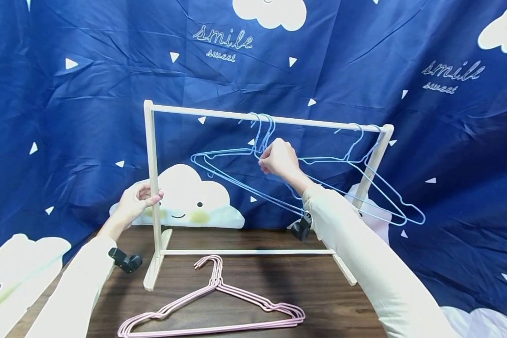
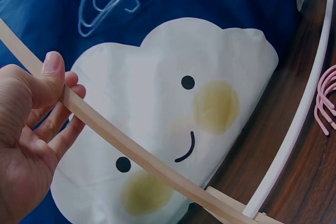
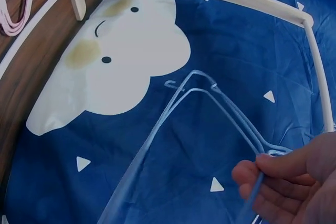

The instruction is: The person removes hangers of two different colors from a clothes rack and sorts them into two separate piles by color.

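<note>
My left hand (image 1: 132, 203) holds the left post (image 1: 151, 145) of a pale wooden clothes rack, its thumb in front and fingers behind. In the left wrist view the thumb (image 2: 51, 69) presses the post's edge. My right hand (image 1: 280, 160) is below the top rail (image 1: 211, 112), at the middle. Thumb and forefinger pinch the wire of a blue hanger (image 3: 231, 108) near its neck, as the right wrist view shows. Several blue hooks (image 1: 270, 124) hang close together on the rail there, and the hand hides part of the hangers.
Two more blue hangers (image 1: 384, 180) hang at the rail's right end. A stack of pink hangers (image 1: 241, 293) lies on the brown wooden table (image 1: 334, 310), in front of the rack's white lower bar (image 1: 245, 252). A blue curtain (image 1: 110, 56) with white clouds stands behind.
</note>
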A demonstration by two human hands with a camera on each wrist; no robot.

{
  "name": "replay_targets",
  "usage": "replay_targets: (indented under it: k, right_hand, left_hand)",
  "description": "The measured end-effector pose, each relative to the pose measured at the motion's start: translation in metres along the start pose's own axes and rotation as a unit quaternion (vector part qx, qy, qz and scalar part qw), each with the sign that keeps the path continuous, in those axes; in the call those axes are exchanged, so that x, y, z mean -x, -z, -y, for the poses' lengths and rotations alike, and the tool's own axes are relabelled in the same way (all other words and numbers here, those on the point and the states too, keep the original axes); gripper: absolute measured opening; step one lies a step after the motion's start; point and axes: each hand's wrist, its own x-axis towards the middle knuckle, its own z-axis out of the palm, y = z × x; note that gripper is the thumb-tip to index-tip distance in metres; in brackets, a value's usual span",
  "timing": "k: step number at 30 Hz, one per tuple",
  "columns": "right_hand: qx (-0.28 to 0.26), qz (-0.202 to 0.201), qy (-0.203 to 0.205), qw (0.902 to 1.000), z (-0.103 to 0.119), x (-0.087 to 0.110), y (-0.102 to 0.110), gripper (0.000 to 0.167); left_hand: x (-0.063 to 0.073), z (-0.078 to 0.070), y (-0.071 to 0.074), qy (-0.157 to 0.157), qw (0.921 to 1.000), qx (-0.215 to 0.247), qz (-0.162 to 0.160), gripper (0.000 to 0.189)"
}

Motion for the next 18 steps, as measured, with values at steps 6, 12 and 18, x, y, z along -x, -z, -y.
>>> replay_targets:
  k: [6, 12, 18]
  right_hand:
    - [-0.064, -0.022, -0.015, 0.9976, 0.004, 0.002, 0.008, 0.01]
    - [-0.104, -0.028, -0.007, 0.9942, 0.005, 0.013, 0.02, 0.011]
    - [-0.094, -0.012, 0.035, 0.9949, -0.009, 0.036, 0.019, 0.011]
  left_hand:
    - [0.0, -0.001, -0.001, 0.001, 1.0, -0.003, 0.0, 0.024]
    - [-0.001, 0.0, -0.001, 0.002, 0.9998, -0.018, -0.004, 0.024]
    - [-0.002, 0.002, -0.001, 0.005, 0.9999, -0.014, -0.006, 0.026]
